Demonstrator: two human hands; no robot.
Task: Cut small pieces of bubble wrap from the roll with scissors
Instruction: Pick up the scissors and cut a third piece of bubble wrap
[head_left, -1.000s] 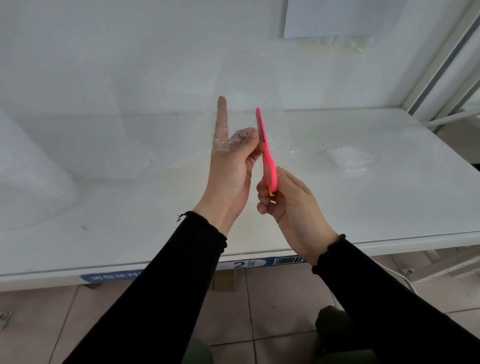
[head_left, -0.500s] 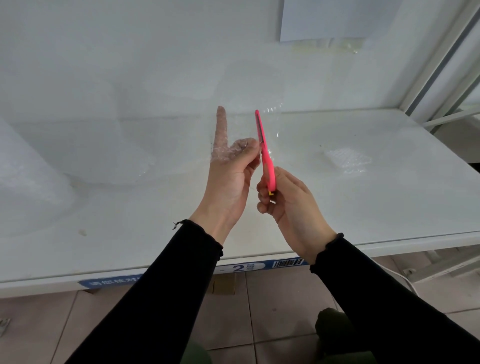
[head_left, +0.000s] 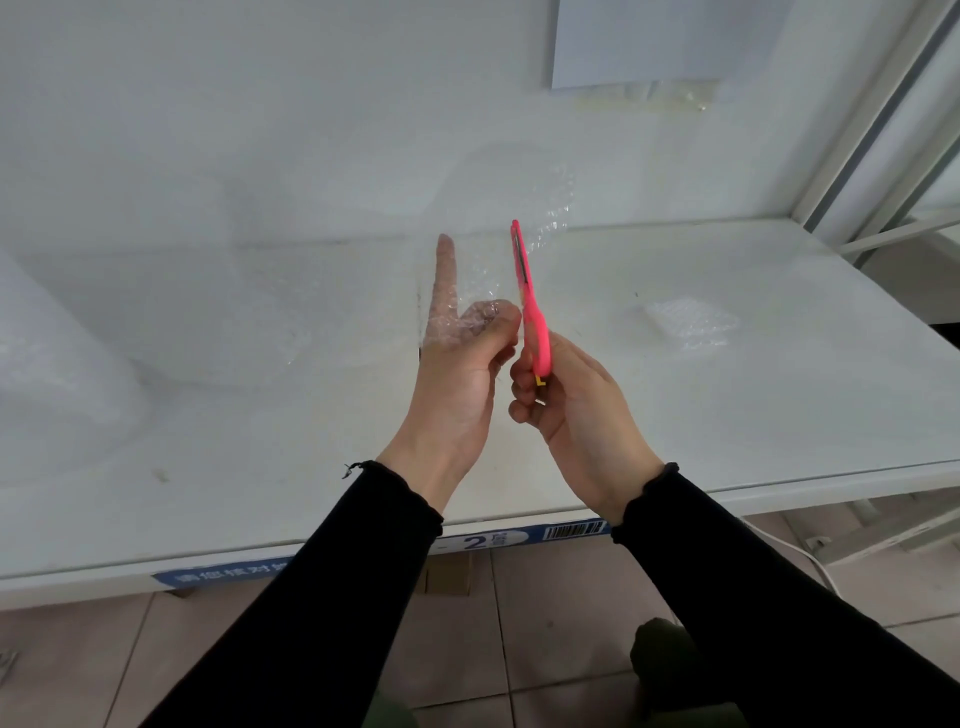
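Since a second ago the left hand (head_left: 457, 374) has sunk a little. Its straight index fingertip was then above the tip of the pink plastic-handled scissors (head_left: 531, 306) and now sits below it. A bubbled flap of wrap also shows more plainly at 1 o'clock of the blades. The right hand (head_left: 576, 415) has kept its place.

By count there are two hands in two black knit sleeves (head_left: 363, 571), one pair of scissors, one roll, one sheet drawn from it and one loose cut piece.

The left hand holds its index finger straight up, while thumb and remaining fingers curl in and pinch the clear, dimpled bubble-wrap sheet (head_left: 485, 275). The film drapes over its knuckles. The right hand, just beside it at 3 o'clock, has its fingers curled round the scissors' handle. The slim blades point to 12 o'clock and are seen edge-on against the sheet; I cannot tell how far apart they are.

The sheet runs off towards 9 o'clock to the big, hazy white bubble-wrap roll (head_left: 47, 364) lying on the smooth white table (head_left: 779, 441). The small rectangular cut piece of bubble wrap (head_left: 693, 322) lies flat on the table at 3 o'clock of the hands, well apart from them. A blue printed label strip (head_left: 483, 543) with a "2" and a barcode runs along the table's near edge.
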